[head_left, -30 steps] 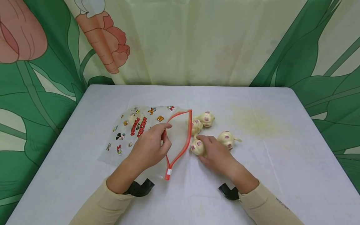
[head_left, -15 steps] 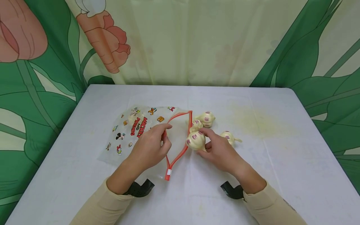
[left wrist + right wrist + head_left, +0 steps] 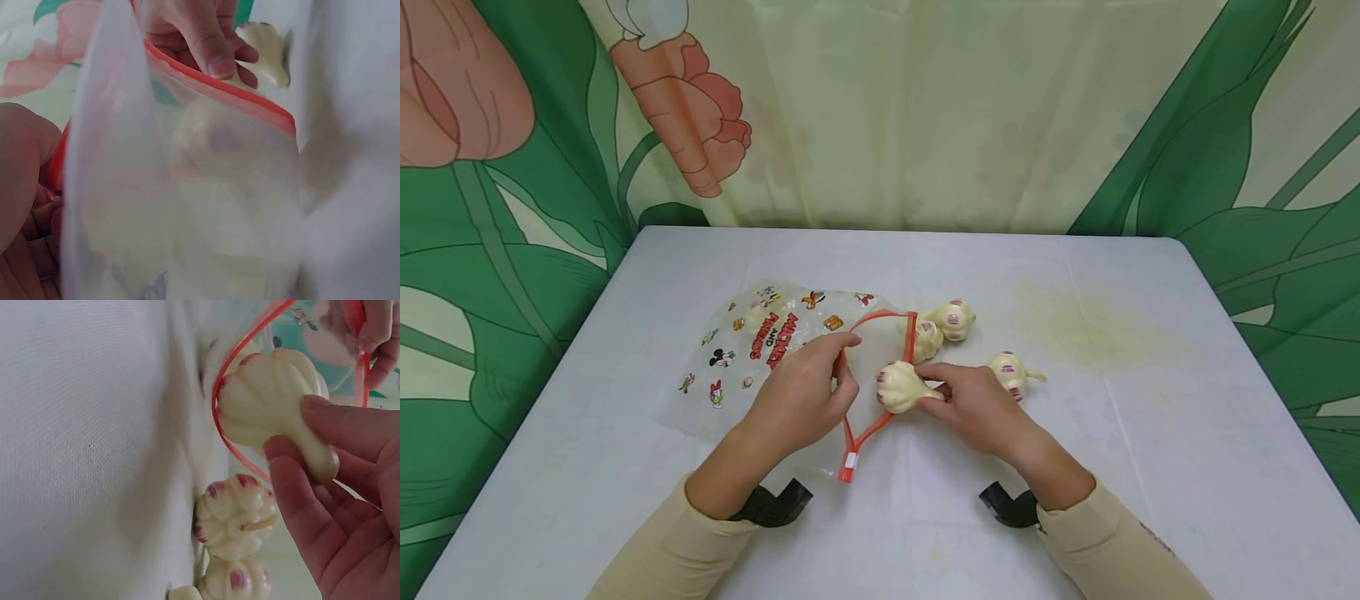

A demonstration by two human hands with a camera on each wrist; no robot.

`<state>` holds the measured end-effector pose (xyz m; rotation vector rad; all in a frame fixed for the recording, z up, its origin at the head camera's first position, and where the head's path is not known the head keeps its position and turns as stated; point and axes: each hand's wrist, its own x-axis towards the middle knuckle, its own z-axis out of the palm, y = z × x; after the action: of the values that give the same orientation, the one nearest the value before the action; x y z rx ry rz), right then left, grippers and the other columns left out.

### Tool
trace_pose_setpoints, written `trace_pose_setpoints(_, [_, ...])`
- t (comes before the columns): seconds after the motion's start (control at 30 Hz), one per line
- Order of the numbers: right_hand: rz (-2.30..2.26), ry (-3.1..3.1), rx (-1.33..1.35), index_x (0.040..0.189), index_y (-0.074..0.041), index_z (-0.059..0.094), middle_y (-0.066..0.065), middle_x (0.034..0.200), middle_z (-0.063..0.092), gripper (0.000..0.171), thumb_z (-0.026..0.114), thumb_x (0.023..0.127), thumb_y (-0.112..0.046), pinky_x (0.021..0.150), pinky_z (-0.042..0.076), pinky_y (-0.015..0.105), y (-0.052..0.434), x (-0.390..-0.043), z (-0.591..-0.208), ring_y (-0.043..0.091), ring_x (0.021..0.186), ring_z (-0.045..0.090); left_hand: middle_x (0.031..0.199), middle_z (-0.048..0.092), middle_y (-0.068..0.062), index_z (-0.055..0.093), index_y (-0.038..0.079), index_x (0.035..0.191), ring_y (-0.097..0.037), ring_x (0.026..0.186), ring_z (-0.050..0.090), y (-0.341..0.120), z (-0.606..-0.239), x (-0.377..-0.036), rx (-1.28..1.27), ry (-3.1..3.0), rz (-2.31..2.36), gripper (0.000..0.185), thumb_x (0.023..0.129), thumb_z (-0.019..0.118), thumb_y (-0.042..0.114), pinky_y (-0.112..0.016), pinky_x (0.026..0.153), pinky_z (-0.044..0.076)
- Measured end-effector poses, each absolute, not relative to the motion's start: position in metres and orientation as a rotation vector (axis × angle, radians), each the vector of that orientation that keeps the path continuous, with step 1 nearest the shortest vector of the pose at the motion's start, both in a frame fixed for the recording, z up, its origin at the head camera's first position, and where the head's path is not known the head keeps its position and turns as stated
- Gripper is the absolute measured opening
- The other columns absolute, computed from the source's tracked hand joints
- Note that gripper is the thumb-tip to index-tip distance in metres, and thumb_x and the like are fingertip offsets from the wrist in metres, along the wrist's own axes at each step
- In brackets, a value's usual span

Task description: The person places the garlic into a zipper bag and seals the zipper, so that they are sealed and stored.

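White table [image 3: 1150, 433] under the head camera is carrying a printed zip bag [image 3: 760, 350], whose red rim the left hand [image 3: 801, 396] is pinching open while the right hand [image 3: 981, 408] is holding a garlic bulb [image 3: 898, 386] at its mouth. Left wrist camera is showing the bag's clear film [image 3: 206, 206] up close. Right wrist camera is showing fingers [image 3: 325, 487] gripping the bulb's stem beside two loose garlic bulbs [image 3: 234, 519].

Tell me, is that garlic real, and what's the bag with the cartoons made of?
The garlic in the right hand looks like a toy, probably smooth plastic: its ridges are very even, its purple marks look painted, and it shines a little. The bag looks like thin clear plastic film: you can see through it, it crinkles, and it has a red zip strip that the left hand pinches.
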<state>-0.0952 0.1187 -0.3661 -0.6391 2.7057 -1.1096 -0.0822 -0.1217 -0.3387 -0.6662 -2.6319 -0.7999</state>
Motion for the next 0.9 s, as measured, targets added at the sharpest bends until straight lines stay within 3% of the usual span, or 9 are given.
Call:
trace_pose_setpoints(0.17, [-1.117,2.821,-0.727,0.111,-0.004,0.074,0.000,0.095,0.069,0.029,0.079,0.084,-0.010,0.071,0.051,0.029,0.117,-0.096,-0.369,0.011,0.078,0.059,0.106,0.068,-0.013,0.064,-0.002,0.118,-0.014,0.068,0.054,-0.122,-0.339,-0.082,-0.666,-2.633,-0.803,0.033,0.086,0.062,0.000,-0.028,0.061,0.050])
trace_pose_setpoints(0.4, [-1.214,2.877,-0.783,0.107,-0.001,0.074,0.006,0.101,0.061,0.024,0.073,0.083,0.001,0.075,0.056,0.029,0.116,-0.094,-0.372,0.014,0.082,0.066,0.105,0.068,-0.013,0.065,-0.002,0.118,-0.013,0.067,0.053,-0.122,-0.338,-0.082,-0.684,-2.615,-0.804,0.032,0.085,0.061,0.000,-0.028,0.061,0.050])
trace_pose_setpoints(0.73, [-1.268,2.873,-0.750,0.094,-0.006,0.068,0.003,0.094,0.062,0.014,0.074,0.083,-0.001,0.073,0.056,0.031,0.108,-0.099,-0.373,0.014,0.081,0.067,0.106,0.068,-0.011,0.065,-0.002,0.118,-0.013,0.068,0.053,-0.120,-0.338,-0.081,-0.680,-2.625,-0.801,0.033,0.085,0.062,0.000,-0.027,0.060,0.050])
trace_pose_setpoints(0.9, [-1.248,2.918,-0.784,0.093,-0.006,0.073,0.002,0.090,0.065,0.009,0.074,0.085,-0.002,0.074,0.055,0.032,0.102,-0.101,-0.375,0.014,0.080,0.065,0.109,0.068,-0.011,0.064,-0.001,0.119,-0.013,0.068,0.053,-0.119,-0.337,-0.081,-0.665,-2.647,-0.801,0.034,0.085,0.064,0.001,-0.026,0.059,0.050])
